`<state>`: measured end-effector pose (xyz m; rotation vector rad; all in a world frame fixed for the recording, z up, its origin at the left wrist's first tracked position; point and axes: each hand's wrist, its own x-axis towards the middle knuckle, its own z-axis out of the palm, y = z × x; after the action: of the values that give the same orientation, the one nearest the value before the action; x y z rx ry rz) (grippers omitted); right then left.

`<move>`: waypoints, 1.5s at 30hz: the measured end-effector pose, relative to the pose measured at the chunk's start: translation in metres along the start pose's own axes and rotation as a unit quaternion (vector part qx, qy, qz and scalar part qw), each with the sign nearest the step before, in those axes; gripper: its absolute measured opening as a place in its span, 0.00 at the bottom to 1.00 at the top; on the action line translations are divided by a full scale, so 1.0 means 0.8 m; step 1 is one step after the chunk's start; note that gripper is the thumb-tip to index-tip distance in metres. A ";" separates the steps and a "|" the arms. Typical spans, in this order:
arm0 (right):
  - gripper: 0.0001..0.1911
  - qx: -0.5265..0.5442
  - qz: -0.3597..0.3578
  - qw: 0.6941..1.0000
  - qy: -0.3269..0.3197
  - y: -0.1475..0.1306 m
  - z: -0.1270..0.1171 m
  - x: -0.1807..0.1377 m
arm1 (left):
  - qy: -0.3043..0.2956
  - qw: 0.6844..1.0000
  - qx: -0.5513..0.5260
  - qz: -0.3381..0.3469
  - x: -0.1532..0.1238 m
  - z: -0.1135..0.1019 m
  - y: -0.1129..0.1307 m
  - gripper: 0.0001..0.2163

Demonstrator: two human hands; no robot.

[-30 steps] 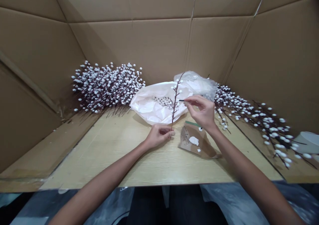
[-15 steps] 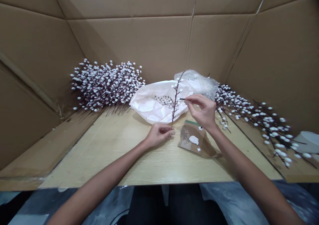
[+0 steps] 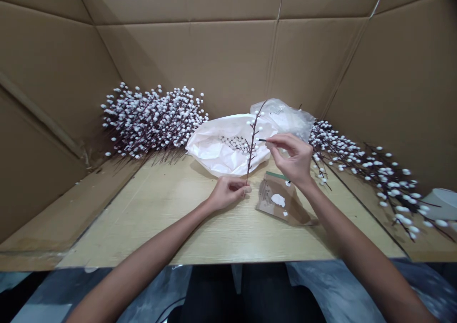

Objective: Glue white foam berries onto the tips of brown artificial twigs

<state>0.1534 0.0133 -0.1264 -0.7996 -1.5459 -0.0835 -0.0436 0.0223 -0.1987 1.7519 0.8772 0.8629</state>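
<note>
My left hand (image 3: pixel 229 192) pinches the lower stem of a dark brown artificial berry branch (image 3: pixel 252 144), which stands nearly upright. A few white berries sit on its twigs, while other twigs are bare. Between thumb and fingers, my right hand (image 3: pixel 291 155) grips a thin dark stick (image 3: pixel 262 140) whose pale tip points left at the branch. Whether that tip touches a twig I cannot tell. Behind the branch lies an opened white bag (image 3: pixel 209 146) with loose white berries (image 3: pixel 233 143) inside. Below my right hand rests a piece of brown cardboard (image 3: pixel 273 187) bearing white paste (image 3: pixel 278 200).
A thick pile of white-berried branches (image 3: pixel 157 118) lies at the back left. More berry branches (image 3: pixel 357 158) stretch along the right side, near a white cup-like container (image 3: pixel 442 203). A clear plastic bag (image 3: pixel 285 118) sits behind the white one. Cardboard walls (image 3: pixel 185 51) enclose the table.
Almost nothing differs. The view has shifted very slightly, and both hands keep their hold on the branch and the stick.
</note>
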 end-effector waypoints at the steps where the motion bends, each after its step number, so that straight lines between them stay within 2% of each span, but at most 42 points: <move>1: 0.07 0.000 0.000 1.000 -0.001 0.000 0.000 0.000 | -0.001 1.000 0.001 0.001 0.000 0.000 0.000 0.15; 9: 0.08 -0.003 -0.014 1.000 -0.011 0.001 0.003 -0.001 | -0.002 1.000 0.017 0.011 -0.001 0.000 0.000 0.13; 20: 0.06 -0.005 0.011 1.000 -0.002 0.000 0.000 -0.001 | -0.017 0.999 0.027 0.019 0.000 -0.002 -0.008 0.13; 26: 0.04 0.021 0.075 0.997 0.018 0.003 0.002 -0.001 | -0.007 1.000 0.010 0.006 0.001 -0.001 -0.005 0.15; 33: 0.04 0.137 0.157 0.976 0.060 -0.015 -0.017 0.011 | -0.017 0.999 0.022 0.020 0.001 -0.003 -0.006 0.13; 36: 0.03 0.131 0.189 0.973 0.005 -0.024 -0.041 -0.001 | -0.016 0.999 0.030 0.024 0.000 -0.003 -0.007 0.13; 39: 0.03 0.073 0.205 0.967 -0.131 -0.027 -0.070 -0.022 | -0.016 0.999 0.034 0.030 0.001 -0.002 -0.006 0.13; 42: 0.06 -0.046 0.167 0.946 -0.275 -0.030 -0.096 -0.039 | -0.009 0.999 0.038 0.028 0.002 -0.002 -0.005 0.14; 45: 0.11 -0.116 0.124 0.909 -0.380 -0.038 -0.111 -0.046 | -0.005 0.999 0.036 0.028 0.005 -0.003 -0.003 0.13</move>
<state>0.2099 -0.0700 -0.1320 -1.3112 -2.1708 0.2702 -0.0441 0.0271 -0.1997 1.8480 0.8664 0.8684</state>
